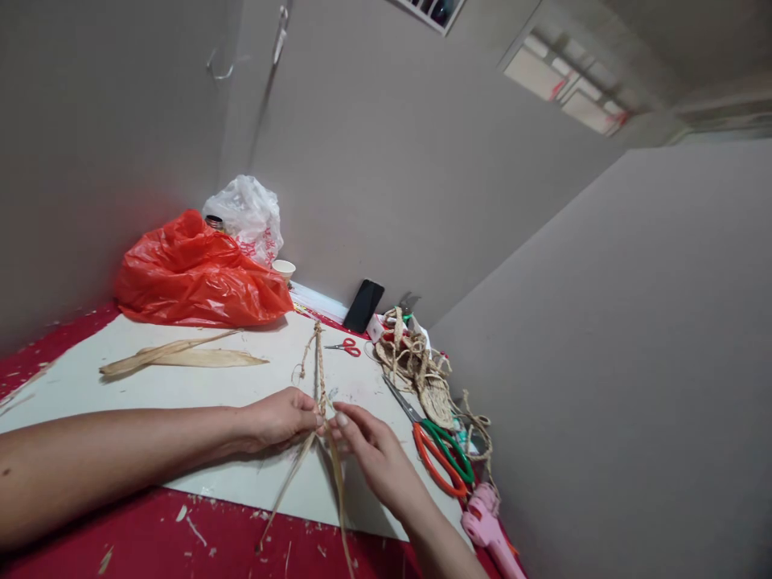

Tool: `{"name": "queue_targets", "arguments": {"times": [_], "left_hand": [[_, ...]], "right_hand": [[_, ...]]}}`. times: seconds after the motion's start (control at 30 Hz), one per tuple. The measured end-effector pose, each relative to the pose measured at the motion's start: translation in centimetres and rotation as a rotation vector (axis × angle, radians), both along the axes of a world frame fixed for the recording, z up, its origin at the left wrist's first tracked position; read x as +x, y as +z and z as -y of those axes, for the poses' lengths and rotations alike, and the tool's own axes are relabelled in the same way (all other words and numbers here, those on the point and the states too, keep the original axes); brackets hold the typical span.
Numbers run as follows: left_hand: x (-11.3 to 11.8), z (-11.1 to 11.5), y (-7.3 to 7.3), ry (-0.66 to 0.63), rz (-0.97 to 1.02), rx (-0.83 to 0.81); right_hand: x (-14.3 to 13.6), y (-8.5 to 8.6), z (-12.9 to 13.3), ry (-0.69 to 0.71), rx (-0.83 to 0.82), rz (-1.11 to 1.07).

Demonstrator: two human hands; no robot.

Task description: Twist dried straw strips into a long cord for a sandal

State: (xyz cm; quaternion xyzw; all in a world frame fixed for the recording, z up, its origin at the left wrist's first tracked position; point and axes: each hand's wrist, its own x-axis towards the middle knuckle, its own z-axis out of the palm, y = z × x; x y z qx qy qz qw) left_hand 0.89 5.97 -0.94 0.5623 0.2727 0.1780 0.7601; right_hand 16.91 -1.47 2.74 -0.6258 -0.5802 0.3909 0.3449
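A thin braid of dried husk (321, 366) runs away from me across the white board (223, 450). At its near end my left hand (283, 418) is closed, pinching the braid between thumb and fingers. My right hand (369, 442) meets it from the other side, thumb and fingers bent around the strands at the same spot. Loose husk strips (338, 482) hang from between the hands toward the board's front edge. Just what the right fingertips grip is partly hidden. Wide dried husk leaves (199, 356) lie flat to the left.
Large scissors (443, 454) with orange and green handles and a pink glue gun (491, 531) lie at right. Beyond are coiled braids (434, 398), small red scissors (350, 346) and a phone (363, 305). A red plastic bag (199, 277) stands back left. Grey walls enclose the table.
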Motion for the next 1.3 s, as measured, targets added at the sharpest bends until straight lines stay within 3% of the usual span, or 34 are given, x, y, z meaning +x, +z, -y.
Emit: {"name": "queue_targets", "arguments": {"times": [0.1, 0.2, 0.3, 0.4, 0.5, 0.63, 0.87, 1.1, 1.3], "left_hand": [[-0.1, -0.2, -0.3, -0.044, 0.022, 0.027], [-0.1, -0.6, -0.7, -0.035, -0.028, 0.07], [-0.2, -1.2, -1.0, -0.045, -0.059, 0.221], [-0.4, -1.6, -1.0, -0.067, -0.146, 0.388], [-0.6, -1.6, -0.5, -0.095, -0.242, 0.496], [-0.8, -0.9, 0.9, -0.116, -0.39, 0.619], [-0.7, 1.3, 3.1, -0.075, -0.724, 1.015], [-0.2, 2.8, 2.2, -0.27, -0.855, 1.491], [-0.3, 4.5, 1.5, -0.32, -0.836, 1.65]], "right_hand": [[-0.4, -1.3, -1.6, 0.123, -0.239, -0.244], [-0.1, -1.8, -2.4, 0.144, -0.356, -0.261], [0.7, -1.8, -2.8, 0.212, -0.437, -0.293], [0.7, -2.2, -2.9, 0.189, -0.52, -0.476], [-0.2, -3.1, -2.6, 0.075, -0.49, -0.569], [-1.1, -4.3, -2.1, -0.063, -0.365, -0.459], [-1.8, -4.4, -1.7, -0.144, -0.282, -0.459], [-2.3, -3.5, -1.4, -0.148, -0.47, -0.686], [-2.2, -3.7, -1.3, -0.131, -0.483, -0.765]]}}
